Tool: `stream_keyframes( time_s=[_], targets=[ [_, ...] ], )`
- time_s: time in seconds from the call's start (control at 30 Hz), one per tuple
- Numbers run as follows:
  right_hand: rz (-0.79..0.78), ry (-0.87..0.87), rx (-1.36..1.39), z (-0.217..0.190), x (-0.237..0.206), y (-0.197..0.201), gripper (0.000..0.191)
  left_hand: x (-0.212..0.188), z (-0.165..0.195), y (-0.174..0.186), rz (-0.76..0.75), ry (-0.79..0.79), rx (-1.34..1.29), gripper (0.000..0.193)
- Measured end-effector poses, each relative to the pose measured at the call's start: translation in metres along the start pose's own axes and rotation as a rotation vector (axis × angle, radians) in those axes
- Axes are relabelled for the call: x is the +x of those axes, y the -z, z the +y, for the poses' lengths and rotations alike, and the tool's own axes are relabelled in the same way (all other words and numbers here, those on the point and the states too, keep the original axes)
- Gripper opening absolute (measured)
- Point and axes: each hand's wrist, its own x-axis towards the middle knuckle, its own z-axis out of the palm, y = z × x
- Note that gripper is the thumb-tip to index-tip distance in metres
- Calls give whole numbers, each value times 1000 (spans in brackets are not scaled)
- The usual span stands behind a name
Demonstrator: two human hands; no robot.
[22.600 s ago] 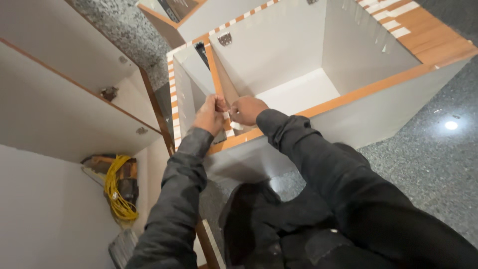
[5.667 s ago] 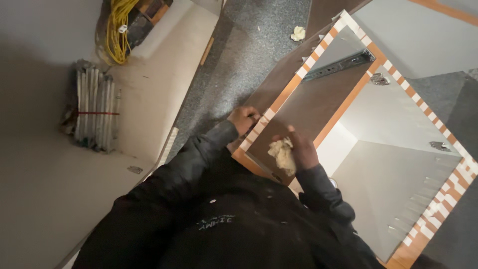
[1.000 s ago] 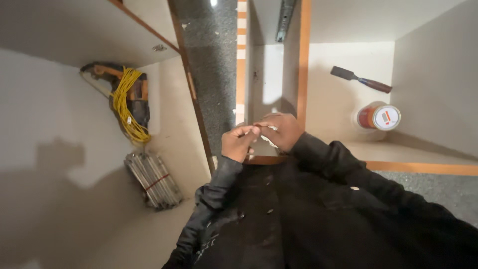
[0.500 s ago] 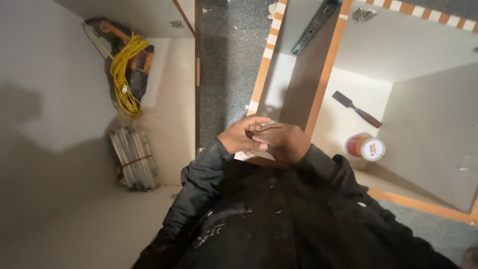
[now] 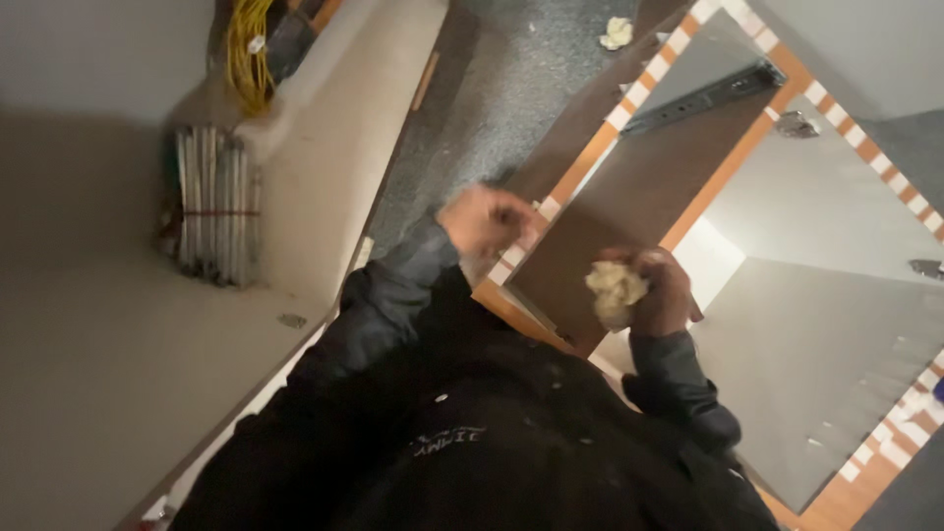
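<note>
A big open cabinet [image 5: 836, 324] lies on its side on the speckled grey floor [image 5: 511, 88], pale grey inside, its front edges covered with a strip of orange and white checked tape [image 5: 629, 98]. A dark metal drawer rail [image 5: 703, 96] is fixed to the brown side panel [image 5: 629, 226] near the top. To the left stands a second pale cabinet panel [image 5: 334, 157], and beside it a bundle of grey rods [image 5: 214, 202] tied with a red band, with a coil of yellow cable [image 5: 248, 44] above it. The person's black jacket [image 5: 472, 433] fills the lower middle of the view.

The right hand [image 5: 654, 290] is clenched around a crumpled wad of pale paper [image 5: 615, 287], which bulges out between the fingers and sits just in front of the brown side panel, over the opening of the cabinet. The left hand [image 5: 487, 221] is blurred; it is curled at the taped corner of the cabinet edge, and I cannot tell whether it grips the tape or only touches it. The two hands are near each other, with the brown panel's edge between them, the wad lying to the right of the left hand.

A second small crumpled scrap [image 5: 617, 32] lies on the floor well away at the top.
</note>
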Motion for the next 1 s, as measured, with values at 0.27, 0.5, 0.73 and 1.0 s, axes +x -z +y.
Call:
stream_keyframes(
  time_s=[0.27,0.5,0.73,1.0],
  targets=[
    [173,-153,-61,9,15,34,30,58,-52,-50,374,-258,-148,20],
    [235,-127,-137,9,13,27,38,39,-45,-68,621,-228,-177,24],
    [55,-47,-173,19,22,41,52,23,-9,-40,414,-121,-116,32],
    [-32,340,-637,40,30,58,7,14,29,-61,699,-237,664,26]
  ],
)
